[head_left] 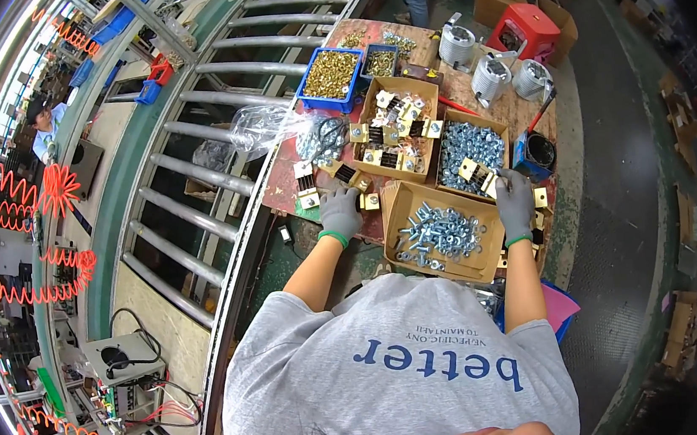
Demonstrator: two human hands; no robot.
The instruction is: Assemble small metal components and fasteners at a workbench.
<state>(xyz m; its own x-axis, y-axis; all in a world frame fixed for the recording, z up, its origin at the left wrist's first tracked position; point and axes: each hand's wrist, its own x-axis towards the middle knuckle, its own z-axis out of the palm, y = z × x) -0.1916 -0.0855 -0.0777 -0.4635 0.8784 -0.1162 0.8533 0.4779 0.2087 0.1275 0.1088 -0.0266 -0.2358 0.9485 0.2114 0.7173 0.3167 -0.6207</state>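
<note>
My left hand (340, 216), in a grey glove with a green cuff, is at the table's near left edge. Its fingers close at the near end of a brass-ended block with dark bars (345, 172); the grip is partly hidden. A similar block (305, 185) stands just left of it. My right hand (516, 207), gloved alike, has its fingers closed on the end of another brass-ended block (477, 173), over the right side of the bolt box. Between my hands sits an open cardboard box (489, 260) of bolts and washers (442, 231).
Beyond are a cardboard box of silvery fasteners (470, 147), a box (403, 86) topped with brass-ended blocks, and a blue bin (326, 103) of brass-coloured fittings. Metal canisters (456, 43) and a red stool (526, 29) stand far right. A roller conveyor (206, 175) runs left.
</note>
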